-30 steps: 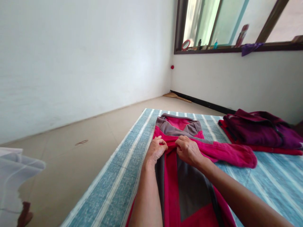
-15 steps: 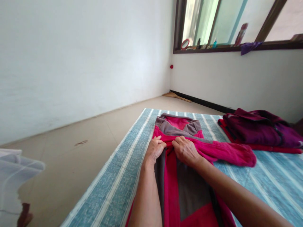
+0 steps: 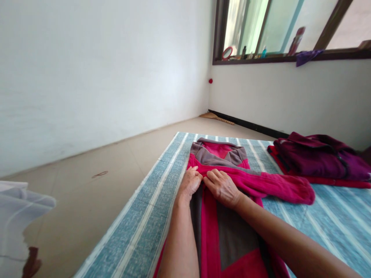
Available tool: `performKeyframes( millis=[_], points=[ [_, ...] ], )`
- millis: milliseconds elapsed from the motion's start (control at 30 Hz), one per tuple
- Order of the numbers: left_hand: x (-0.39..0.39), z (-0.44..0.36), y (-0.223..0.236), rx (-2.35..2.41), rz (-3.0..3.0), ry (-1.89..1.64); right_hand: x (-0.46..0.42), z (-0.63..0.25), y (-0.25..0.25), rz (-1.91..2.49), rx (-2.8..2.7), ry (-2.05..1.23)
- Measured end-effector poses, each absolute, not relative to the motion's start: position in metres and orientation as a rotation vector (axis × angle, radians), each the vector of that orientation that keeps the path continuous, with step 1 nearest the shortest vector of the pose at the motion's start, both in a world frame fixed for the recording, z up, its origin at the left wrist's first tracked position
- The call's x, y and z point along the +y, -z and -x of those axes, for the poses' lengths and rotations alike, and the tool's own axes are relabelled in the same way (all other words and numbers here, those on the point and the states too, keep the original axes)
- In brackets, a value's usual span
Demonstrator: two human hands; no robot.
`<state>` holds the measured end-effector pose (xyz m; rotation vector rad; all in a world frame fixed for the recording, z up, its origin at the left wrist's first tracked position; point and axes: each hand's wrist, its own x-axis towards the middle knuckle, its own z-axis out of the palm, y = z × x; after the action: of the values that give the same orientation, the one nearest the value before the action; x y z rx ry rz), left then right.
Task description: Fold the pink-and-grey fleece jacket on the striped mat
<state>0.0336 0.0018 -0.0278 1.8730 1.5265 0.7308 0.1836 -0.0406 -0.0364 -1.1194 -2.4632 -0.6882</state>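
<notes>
A pink and grey jacket (image 3: 237, 235) lies partly folded on a blue and white striped sheet (image 3: 139, 216). Its collar end faces away from me, and one pink sleeve (image 3: 286, 187) stretches across to the right. My left hand (image 3: 189, 183) is closed on the jacket's fabric near its left edge. Close beside it, my right hand (image 3: 222, 187) also has its fingers closed on the pink fabric, with the fingertips of both hands nearly meeting. Exactly which fold each hand pinches is partly hidden under the fingers.
Folded purple and red clothes (image 3: 321, 158) are stacked at the right of the sheet. White sheer fabric (image 3: 23, 208) hangs at the lower left above the tiled floor (image 3: 116, 154). A broom-like item (image 3: 217, 117) lies by the far corner. Small items line the window sill (image 3: 261, 58).
My right hand has slid left along the jacket, closer to my left hand. The left hand and the sleeve have stayed nearly in place.
</notes>
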Motion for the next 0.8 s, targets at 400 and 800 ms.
performKeyframes(
  millis=[400, 800],
  points=[
    [0.0034, -0.0341, 0.0281, 1.521, -1.915, -0.724, -0.032, -0.1844, 0.0346, 0.935, -2.602, 0.735],
    [0.0056, -0.0342, 0.0279, 1.537, -1.895, -0.725, -0.0311, -0.1801, 0.0287, 0.948, -2.624, 0.712]
  ],
)
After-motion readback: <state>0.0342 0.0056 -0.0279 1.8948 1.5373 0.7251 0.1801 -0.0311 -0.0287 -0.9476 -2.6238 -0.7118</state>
